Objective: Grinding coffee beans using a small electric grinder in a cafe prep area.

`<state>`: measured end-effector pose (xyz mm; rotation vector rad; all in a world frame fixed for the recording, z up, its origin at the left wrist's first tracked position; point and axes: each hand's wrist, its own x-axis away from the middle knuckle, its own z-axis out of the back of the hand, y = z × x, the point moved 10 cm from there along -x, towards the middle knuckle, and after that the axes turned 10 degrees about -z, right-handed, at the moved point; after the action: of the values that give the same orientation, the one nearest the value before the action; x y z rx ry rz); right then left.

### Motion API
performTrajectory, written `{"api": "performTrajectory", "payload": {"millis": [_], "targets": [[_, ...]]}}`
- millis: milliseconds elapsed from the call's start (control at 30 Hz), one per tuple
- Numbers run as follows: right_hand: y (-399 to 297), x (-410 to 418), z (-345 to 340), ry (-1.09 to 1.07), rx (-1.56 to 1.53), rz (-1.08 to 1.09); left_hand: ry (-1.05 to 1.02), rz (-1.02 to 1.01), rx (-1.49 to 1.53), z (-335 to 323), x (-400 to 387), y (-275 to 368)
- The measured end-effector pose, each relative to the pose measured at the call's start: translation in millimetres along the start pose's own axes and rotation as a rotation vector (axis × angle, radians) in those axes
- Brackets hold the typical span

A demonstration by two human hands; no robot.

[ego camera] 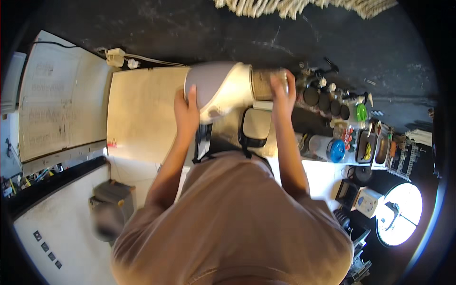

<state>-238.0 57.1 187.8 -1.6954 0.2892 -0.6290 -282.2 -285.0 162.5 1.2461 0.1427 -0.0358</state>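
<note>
A white and grey countertop appliance [219, 89], like a blender or grinder base, is held up lying on its side. My left hand [188, 114] grips its wide grey end, thumb on the near face. A see-through cup [263, 84] meets the appliance's narrower right end; whether it is locked on cannot be told. Around the cup's outer end my right hand [284, 93] is closed, slightly blurred. Beneath the appliance, close to my body, sits a black-rimmed case with a cream top [256, 124].
A pale countertop [142, 110] extends left, with an adapter [115, 57] and plug [133, 63] behind it. Black-lidded jars [311, 96], a blue-lidded container [335, 150], a tray [366, 146] and a wire rack [404, 158] crowd the right. A bright round light [400, 213] glows lower right.
</note>
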Motion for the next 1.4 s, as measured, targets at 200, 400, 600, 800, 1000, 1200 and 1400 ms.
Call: {"api": "performTrajectory", "payload": {"millis": [200,400,600,800,1000,1200,1400], "targets": [[-15.4,53.9,4.1,0.006,-0.136,0.176,0.130,-0.146,0.171,28.0,34.0,36.3],[5.5,33.4,11.5,0.049,-0.059,0.111,0.051,-0.053,0.084,14.9,-0.8,31.3],[14.4,-3.9,0.6,0.075,-0.001,-0.041,-0.027,-0.031,-0.066,-6.5,-16.6,-1.9],[-5.6,29.1,-4.1,0.057,0.010,0.083,0.062,-0.063,-0.041,19.7,13.8,21.7],[-13.9,71.4,3.6,0.030,-0.173,0.235,0.177,-0.071,0.221,28.5,29.7,28.6],[10.3,40.4,5.4,0.086,0.012,0.095,0.081,-0.039,0.004,18.3,5.2,3.7],[10.4,12.9,-14.5,0.058,0.053,-0.108,-0.088,0.045,-0.154,-0.6,0.3,-31.4]]}}
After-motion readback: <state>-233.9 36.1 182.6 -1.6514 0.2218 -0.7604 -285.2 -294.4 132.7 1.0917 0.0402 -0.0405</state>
